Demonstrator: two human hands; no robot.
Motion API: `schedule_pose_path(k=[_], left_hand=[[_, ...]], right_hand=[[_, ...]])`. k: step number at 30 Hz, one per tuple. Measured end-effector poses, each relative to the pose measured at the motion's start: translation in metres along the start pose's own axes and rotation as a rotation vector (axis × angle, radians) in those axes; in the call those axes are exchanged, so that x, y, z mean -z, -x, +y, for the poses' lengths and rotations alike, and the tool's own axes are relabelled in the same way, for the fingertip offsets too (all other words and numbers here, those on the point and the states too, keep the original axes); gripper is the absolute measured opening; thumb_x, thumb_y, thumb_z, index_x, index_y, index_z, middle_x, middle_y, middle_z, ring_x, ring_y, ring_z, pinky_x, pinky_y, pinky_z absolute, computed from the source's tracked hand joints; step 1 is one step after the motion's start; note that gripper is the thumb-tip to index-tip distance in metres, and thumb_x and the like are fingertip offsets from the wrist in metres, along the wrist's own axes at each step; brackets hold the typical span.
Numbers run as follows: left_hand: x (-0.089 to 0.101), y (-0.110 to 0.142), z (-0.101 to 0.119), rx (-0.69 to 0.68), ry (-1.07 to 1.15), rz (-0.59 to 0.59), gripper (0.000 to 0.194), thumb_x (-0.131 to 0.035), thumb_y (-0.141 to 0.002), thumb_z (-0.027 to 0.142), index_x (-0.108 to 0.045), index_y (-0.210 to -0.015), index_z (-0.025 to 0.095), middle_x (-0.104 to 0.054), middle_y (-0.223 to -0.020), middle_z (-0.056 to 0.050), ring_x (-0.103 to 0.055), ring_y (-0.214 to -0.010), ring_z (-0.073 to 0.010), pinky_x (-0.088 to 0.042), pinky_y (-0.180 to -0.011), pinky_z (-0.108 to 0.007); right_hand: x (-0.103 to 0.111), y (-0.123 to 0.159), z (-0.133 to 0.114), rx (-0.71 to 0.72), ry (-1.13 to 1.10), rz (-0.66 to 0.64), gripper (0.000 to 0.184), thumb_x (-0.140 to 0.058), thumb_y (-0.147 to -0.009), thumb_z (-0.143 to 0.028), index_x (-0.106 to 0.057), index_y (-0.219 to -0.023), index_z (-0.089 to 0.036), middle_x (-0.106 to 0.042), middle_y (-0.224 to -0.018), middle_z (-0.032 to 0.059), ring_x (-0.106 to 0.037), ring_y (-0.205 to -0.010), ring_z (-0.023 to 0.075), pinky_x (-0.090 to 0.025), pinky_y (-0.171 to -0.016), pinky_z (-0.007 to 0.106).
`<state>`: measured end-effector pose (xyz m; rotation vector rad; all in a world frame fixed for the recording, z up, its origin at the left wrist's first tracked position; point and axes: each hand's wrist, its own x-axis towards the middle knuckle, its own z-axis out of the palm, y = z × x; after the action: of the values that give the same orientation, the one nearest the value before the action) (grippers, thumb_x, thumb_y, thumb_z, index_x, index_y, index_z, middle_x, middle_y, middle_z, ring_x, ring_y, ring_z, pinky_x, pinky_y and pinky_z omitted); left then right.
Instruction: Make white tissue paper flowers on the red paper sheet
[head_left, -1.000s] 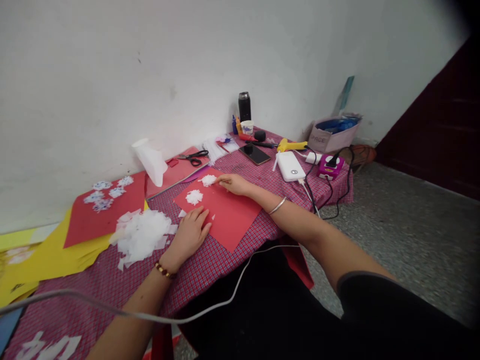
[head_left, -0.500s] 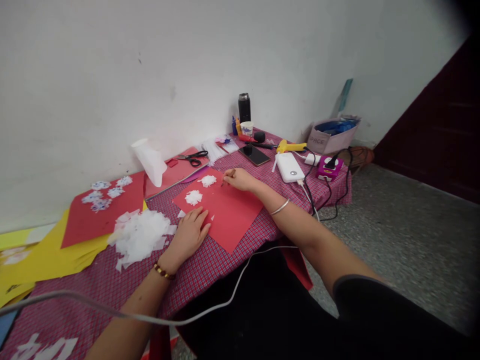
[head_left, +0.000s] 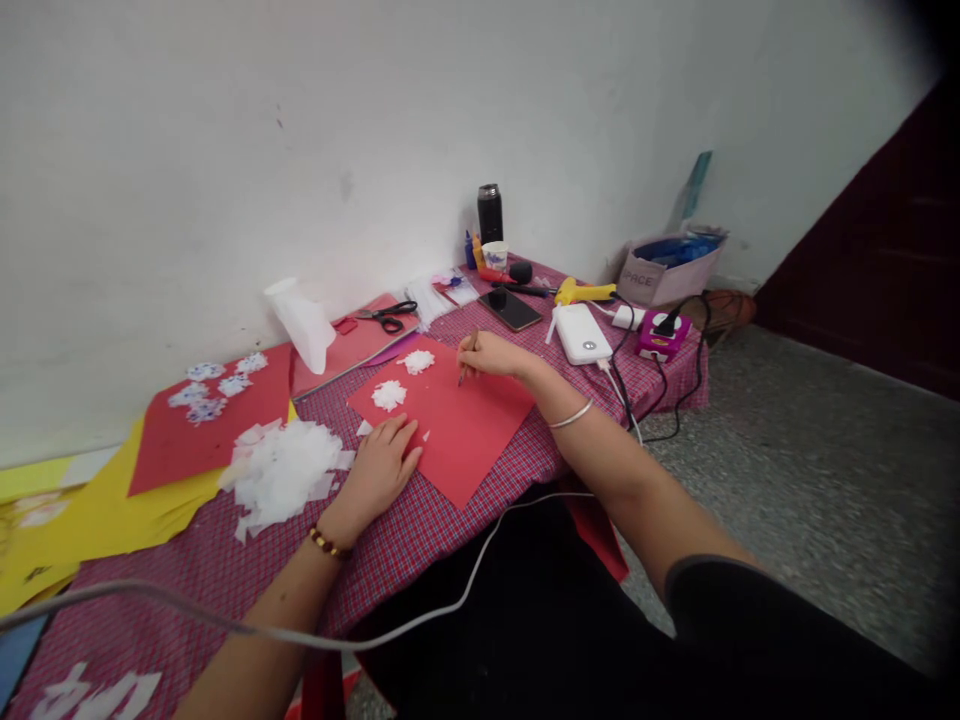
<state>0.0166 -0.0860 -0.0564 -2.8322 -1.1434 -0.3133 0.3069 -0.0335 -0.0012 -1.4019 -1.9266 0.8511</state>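
Head view: thin stick [head_left: 472, 342] slants down between right-hand fingers [head_left: 466, 358].

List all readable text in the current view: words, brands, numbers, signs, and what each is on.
"PACE": on the cardboard box at the table's far right; whether a letter precedes it is unclear.
Dark marks on the yellow paper, left: too blurred to read.
Marking on the white power bank: too small to read.
Nothing else legible.
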Motion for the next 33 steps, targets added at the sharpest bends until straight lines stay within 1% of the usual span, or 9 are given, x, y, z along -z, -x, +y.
schedule_pose_path(k=[8, 15, 21, 22, 23, 26, 27, 30, 33], left_hand=[[0.0, 0.0, 0.0, 0.007, 0.005, -0.005, 0.044, -0.04, -0.099, 0.039, -0.053, -0.133, 0.014, -0.054, -0.139, -0.016, -0.049, -0.128, -0.0285, -0.04, -0.108, -0.049], [0.002, 0.0, 0.002, 0.014, 0.006, -0.008, 0.045, -0.04, -0.099, 0.038, -0.054, -0.133, 0.012, -0.054, -0.139, -0.017, -0.05, -0.127, -0.029, -0.04, -0.109, -0.047], [0.002, 0.0, 0.002, 0.018, 0.006, 0.005, 0.043, -0.04, -0.099, 0.038, -0.054, -0.132, 0.016, -0.055, -0.138, -0.015, -0.051, -0.125, -0.0287, -0.041, -0.108, -0.049], [0.002, 0.0, 0.002, 0.019, 0.007, 0.003, 0.043, -0.04, -0.099, 0.038, -0.054, -0.133, 0.016, -0.055, -0.138, -0.015, -0.051, -0.125, -0.0287, -0.041, -0.108, -0.049], [0.002, 0.0, 0.002, 0.02, 0.008, 0.0, 0.043, -0.04, -0.099, 0.038, -0.054, -0.133, 0.016, -0.055, -0.138, -0.015, -0.051, -0.125, -0.0288, -0.041, -0.108, -0.049], [0.002, 0.0, 0.002, 0.016, 0.009, -0.012, 0.044, -0.04, -0.099, 0.038, -0.054, -0.133, 0.013, -0.055, -0.139, -0.017, -0.05, -0.126, -0.0292, -0.041, -0.108, -0.048], [0.002, 0.0, 0.002, 0.013, 0.007, -0.012, 0.044, -0.04, -0.099, 0.038, -0.054, -0.133, 0.012, -0.055, -0.138, -0.017, -0.05, -0.126, -0.0292, -0.041, -0.108, -0.048], [0.002, 0.0, 0.002, 0.006, 0.004, 0.0, 0.043, -0.041, -0.099, 0.037, -0.054, -0.132, 0.013, -0.055, -0.138, -0.016, -0.05, -0.127, -0.0288, -0.04, -0.108, -0.048], [0.002, 0.0, 0.002, 0.009, 0.011, 0.004, 0.043, -0.041, -0.099, 0.037, -0.054, -0.132, 0.013, -0.055, -0.138, -0.016, -0.05, -0.126, -0.0288, -0.04, -0.108, -0.047]], right_hand=[[0.001, 0.008, -0.009, -0.003, -0.189, -0.207, 0.021, -0.045, -0.079, -0.005, -0.062, -0.068, -0.011, -0.065, -0.053, 0.0022, -0.058, -0.046, 0.0098, -0.045, -0.049, 0.019], [-0.007, 0.01, -0.014, 0.013, -0.265, -0.429, 0.023, -0.044, -0.082, -0.006, -0.064, -0.071, -0.011, -0.067, -0.054, 0.0021, -0.058, -0.044, 0.0093, -0.047, -0.05, 0.019], [-0.015, 0.015, -0.02, 0.042, -0.323, -0.598, 0.022, -0.046, -0.085, -0.01, -0.066, -0.076, -0.01, -0.068, -0.058, 0.0032, -0.061, -0.049, 0.0104, -0.049, -0.054, 0.021], [-0.015, 0.014, -0.02, 0.052, -0.332, -0.532, 0.021, -0.047, -0.086, -0.012, -0.066, -0.077, -0.011, -0.068, -0.059, 0.0032, -0.061, -0.05, 0.0105, -0.049, -0.054, 0.021], [-0.015, 0.012, -0.018, 0.061, -0.336, -0.402, 0.02, -0.048, -0.087, -0.014, -0.066, -0.079, -0.011, -0.068, -0.06, 0.0028, -0.061, -0.051, 0.0102, -0.049, -0.053, 0.02], [-0.013, 0.001, -0.008, 0.064, -0.311, 0.101, 0.021, -0.044, -0.092, -0.018, -0.063, -0.086, -0.012, -0.065, -0.062, 0.0011, -0.057, -0.051, 0.0084, -0.045, -0.052, 0.018], [-0.012, -0.003, -0.003, 0.054, -0.289, 0.21, 0.021, -0.042, -0.092, -0.017, -0.062, -0.087, -0.011, -0.064, -0.061, 0.0005, -0.054, -0.05, 0.008, -0.043, -0.051, 0.017], [-0.013, -0.013, 0.011, 0.042, -0.227, 0.303, 0.022, -0.041, -0.093, -0.016, -0.061, -0.086, -0.011, -0.06, -0.06, -0.0003, -0.049, -0.049, 0.0076, -0.039, -0.05, 0.017], [-0.019, -0.016, 0.015, 0.063, -0.164, 0.282, 0.021, -0.046, -0.092, -0.018, -0.065, -0.086, -0.01, -0.062, -0.064, 0.0, -0.05, -0.05, 0.0073, -0.038, -0.052, 0.018]])
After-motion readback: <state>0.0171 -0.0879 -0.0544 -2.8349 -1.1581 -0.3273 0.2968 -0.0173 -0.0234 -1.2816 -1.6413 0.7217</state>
